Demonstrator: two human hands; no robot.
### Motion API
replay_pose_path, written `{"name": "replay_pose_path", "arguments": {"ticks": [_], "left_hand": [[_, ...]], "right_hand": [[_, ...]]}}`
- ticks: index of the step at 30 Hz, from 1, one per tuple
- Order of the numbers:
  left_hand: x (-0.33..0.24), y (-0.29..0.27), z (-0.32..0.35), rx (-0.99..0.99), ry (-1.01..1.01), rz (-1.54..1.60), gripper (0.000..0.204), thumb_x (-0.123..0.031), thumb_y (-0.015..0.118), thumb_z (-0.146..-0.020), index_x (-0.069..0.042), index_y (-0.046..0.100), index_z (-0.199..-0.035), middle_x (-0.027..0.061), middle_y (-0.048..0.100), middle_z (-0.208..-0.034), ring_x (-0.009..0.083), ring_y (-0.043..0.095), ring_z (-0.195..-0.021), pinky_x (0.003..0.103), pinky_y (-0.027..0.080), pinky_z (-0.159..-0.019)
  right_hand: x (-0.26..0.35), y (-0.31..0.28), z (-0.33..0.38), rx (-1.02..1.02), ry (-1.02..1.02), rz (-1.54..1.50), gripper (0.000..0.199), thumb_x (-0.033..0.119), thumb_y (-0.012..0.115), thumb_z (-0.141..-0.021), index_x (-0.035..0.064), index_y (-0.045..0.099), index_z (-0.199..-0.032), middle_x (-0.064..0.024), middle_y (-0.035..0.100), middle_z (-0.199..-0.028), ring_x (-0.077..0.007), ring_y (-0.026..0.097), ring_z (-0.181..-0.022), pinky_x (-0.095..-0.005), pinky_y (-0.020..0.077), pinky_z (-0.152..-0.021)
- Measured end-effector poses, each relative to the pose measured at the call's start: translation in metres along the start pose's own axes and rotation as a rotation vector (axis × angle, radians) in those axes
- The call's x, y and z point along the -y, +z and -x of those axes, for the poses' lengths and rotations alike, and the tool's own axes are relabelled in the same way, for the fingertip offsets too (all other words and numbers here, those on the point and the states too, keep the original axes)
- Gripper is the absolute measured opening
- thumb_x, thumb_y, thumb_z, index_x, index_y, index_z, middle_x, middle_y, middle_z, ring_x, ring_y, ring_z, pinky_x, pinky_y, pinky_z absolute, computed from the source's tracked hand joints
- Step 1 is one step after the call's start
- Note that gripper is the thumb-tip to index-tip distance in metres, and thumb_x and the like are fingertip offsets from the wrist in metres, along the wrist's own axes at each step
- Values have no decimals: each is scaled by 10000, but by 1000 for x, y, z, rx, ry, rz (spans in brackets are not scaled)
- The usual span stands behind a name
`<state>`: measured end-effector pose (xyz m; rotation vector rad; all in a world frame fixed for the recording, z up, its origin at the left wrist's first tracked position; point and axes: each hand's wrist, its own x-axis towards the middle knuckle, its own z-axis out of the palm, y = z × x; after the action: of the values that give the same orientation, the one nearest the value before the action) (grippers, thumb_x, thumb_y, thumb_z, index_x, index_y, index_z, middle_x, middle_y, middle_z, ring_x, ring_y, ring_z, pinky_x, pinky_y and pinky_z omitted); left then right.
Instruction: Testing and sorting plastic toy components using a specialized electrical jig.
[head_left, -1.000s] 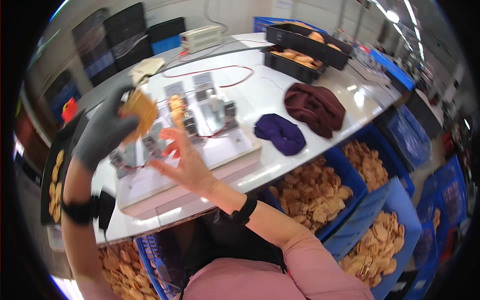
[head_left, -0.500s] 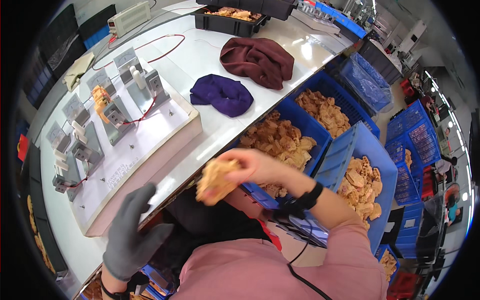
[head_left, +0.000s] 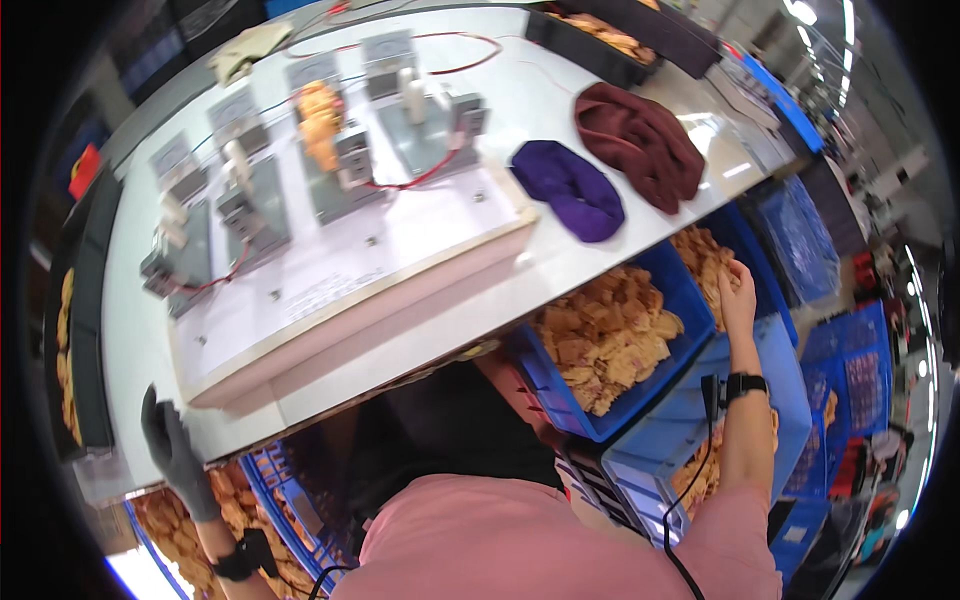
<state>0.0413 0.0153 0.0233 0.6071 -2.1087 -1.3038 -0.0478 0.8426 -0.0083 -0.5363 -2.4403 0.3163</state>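
Observation:
My left hand (head_left: 178,445), in a grey glove, hangs at the table's near left edge with its fingers stretched out and nothing in them. Bare and far to the right, my right hand (head_left: 738,290) has its fingers curled at the tan, tape-like pieces (head_left: 697,255) in the far blue crate (head_left: 765,250); whether a piece is between the fingers is hidden. On the white test board (head_left: 330,250), several grey clamp fixtures stand in a row. One of them holds a yellow-orange piece (head_left: 321,125) against its clamp (head_left: 352,158).
A blue crate (head_left: 625,415) of tan pieces stands beside the table, with a lighter blue crate (head_left: 790,400) next to it. Purple cloth (head_left: 568,190) and maroon cloth (head_left: 640,145) lie on the table. Black trays (head_left: 590,50) sit at the back; another (head_left: 90,350) flanks the left.
My right hand has moved right from above my lap to the far crate; the yellow piece it carried is no longer seen in it. My left hand has shifted left, and the view has turned.

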Motion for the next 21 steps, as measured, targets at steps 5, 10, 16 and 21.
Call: {"name": "replay_pose_path", "arguments": {"ticks": [5, 10, 16, 21], "left_hand": [[8, 10, -16, 38, 6, -51, 350, -100, 550, -1021, -54, 565, -1368, -39, 533, -990, 42, 428, -831, 200, 394, -749], [9, 17, -12, 55, 50, -39, 334, -73, 538, -1021, -34, 573, -1350, -38, 505, -921, 42, 415, -783, 184, 375, -719], [17, 20, -11, 68, 87, 1, 297, -86, 530, -1030, 21, 583, -1302, 11, 593, -996, 71, 488, -855, 215, 427, -772], [24, 16, -17, 76, 104, -96, 314, -91, 530, -1032, 19, 569, -1323, 17, 575, -993, 85, 499, -882, 225, 441, -805]], "right_hand": [[184, -8, 18, 338, -24, -648, 155, 92, 624, -972, 18, 683, -1095, -25, 672, -963, -90, 620, -865, -255, 497, -790], [331, -47, 47, 397, -622, -733, 121, 33, 646, -910, 27, 690, -1022, -87, 679, -914, -212, 643, -838, -315, 491, -774], [431, 4, 70, 255, -961, -758, 117, 167, 727, -837, 98, 682, -921, -70, 641, -877, -281, 624, -873, -416, 468, -794], [448, 30, 69, 207, -982, -720, 117, 204, 723, -839, 102, 686, -882, -77, 628, -853, -293, 613, -860, -427, 468, -799]]}}
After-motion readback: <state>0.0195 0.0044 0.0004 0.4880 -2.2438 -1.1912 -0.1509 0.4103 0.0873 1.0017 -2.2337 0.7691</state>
